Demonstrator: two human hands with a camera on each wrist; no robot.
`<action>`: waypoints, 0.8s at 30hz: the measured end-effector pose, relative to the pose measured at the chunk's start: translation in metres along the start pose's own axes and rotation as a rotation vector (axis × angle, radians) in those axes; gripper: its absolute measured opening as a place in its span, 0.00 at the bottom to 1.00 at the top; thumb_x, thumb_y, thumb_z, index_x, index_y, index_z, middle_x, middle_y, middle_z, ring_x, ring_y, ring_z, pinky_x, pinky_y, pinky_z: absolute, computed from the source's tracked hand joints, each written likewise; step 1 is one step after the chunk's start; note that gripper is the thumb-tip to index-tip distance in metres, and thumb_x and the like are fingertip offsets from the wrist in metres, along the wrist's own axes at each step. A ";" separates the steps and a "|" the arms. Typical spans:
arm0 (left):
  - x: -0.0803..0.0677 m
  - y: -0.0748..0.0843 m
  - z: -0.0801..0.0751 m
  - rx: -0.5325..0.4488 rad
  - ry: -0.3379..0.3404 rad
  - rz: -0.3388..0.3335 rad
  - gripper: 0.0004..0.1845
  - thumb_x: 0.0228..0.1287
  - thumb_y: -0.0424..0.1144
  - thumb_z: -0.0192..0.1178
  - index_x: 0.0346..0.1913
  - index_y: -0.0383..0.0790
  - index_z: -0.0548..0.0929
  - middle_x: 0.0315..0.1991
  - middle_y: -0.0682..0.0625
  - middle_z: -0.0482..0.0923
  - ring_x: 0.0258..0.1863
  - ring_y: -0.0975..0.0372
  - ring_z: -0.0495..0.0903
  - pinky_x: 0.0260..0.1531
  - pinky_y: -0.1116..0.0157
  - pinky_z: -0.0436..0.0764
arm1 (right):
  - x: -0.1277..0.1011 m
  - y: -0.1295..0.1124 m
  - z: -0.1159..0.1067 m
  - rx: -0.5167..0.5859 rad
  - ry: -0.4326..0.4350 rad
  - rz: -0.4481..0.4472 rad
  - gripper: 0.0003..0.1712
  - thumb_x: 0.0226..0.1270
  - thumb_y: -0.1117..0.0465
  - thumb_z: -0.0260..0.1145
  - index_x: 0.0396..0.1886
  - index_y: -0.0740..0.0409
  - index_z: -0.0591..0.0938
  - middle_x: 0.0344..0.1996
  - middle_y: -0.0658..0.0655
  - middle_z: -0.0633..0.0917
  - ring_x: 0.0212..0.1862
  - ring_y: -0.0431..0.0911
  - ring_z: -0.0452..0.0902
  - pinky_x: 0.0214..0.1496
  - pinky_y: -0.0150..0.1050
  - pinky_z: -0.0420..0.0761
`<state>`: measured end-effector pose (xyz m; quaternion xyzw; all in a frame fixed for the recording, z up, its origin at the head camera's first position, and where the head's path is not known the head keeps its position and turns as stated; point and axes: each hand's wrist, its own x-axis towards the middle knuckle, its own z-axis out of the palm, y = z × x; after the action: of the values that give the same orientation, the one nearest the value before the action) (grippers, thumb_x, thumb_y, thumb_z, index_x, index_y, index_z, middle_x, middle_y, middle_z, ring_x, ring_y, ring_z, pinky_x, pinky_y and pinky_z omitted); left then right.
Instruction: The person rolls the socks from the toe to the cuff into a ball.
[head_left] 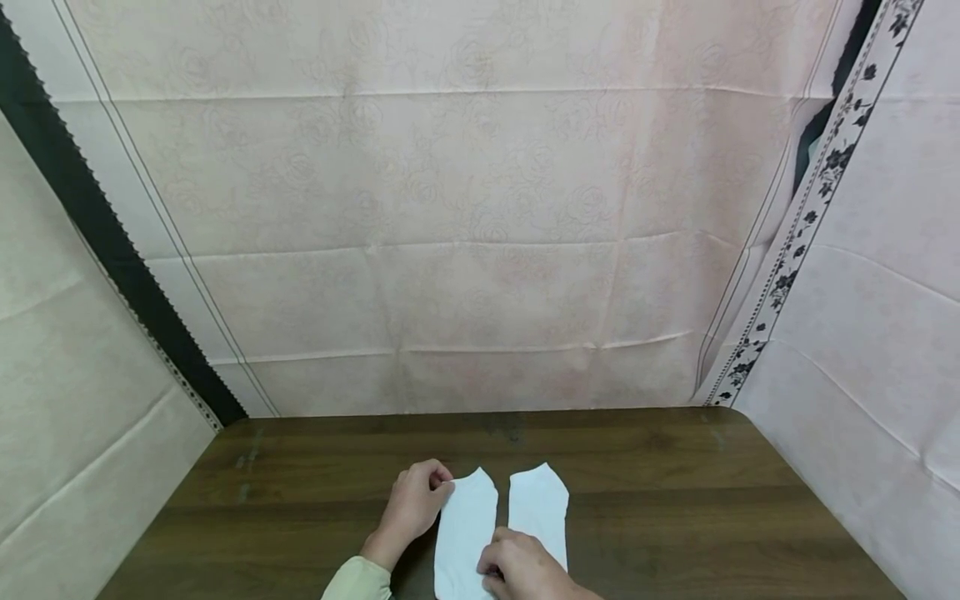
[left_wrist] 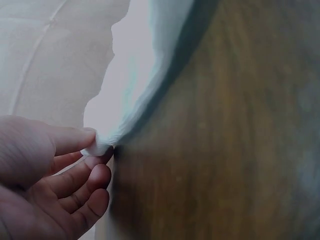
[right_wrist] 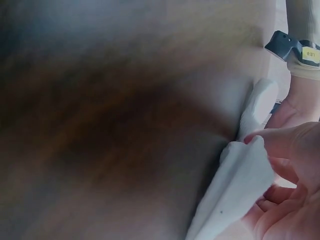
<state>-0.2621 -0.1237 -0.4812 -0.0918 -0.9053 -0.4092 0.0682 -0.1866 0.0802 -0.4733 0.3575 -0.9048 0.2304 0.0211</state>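
Two white ankle socks lie side by side on the dark wooden table (head_left: 675,492), the left sock (head_left: 467,525) and the right sock (head_left: 540,504). My left hand (head_left: 444,485) pinches the far left edge of the left sock; in the left wrist view thumb and forefinger of the left hand (left_wrist: 98,145) squeeze a lifted fold of the left sock (left_wrist: 132,75). My right hand (head_left: 491,573) covers the socks' near ends. In the right wrist view the right hand (right_wrist: 260,145) pinches a white sock edge (right_wrist: 235,185); I cannot tell which sock it belongs to.
A pale pink rose-patterned cloth (head_left: 465,233) hangs behind the table, with more cloth panels on both sides. A dark strip (head_left: 97,217) runs down the left panel and a floral border (head_left: 810,208) down the right. Bare wood lies left and right of the socks.
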 end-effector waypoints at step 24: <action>-0.002 0.013 -0.005 -0.224 -0.040 -0.060 0.02 0.67 0.31 0.65 0.37 0.34 0.84 0.28 0.50 0.79 0.22 0.60 0.78 0.19 0.63 0.80 | -0.005 -0.002 -0.008 0.029 0.008 0.038 0.05 0.60 0.67 0.74 0.28 0.52 0.88 0.26 0.39 0.76 0.30 0.30 0.70 0.33 0.27 0.74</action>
<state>-0.2573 -0.1194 -0.4691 -0.0798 -0.8573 -0.5079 0.0269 -0.1821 0.0856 -0.4663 0.3395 -0.9080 0.2452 0.0153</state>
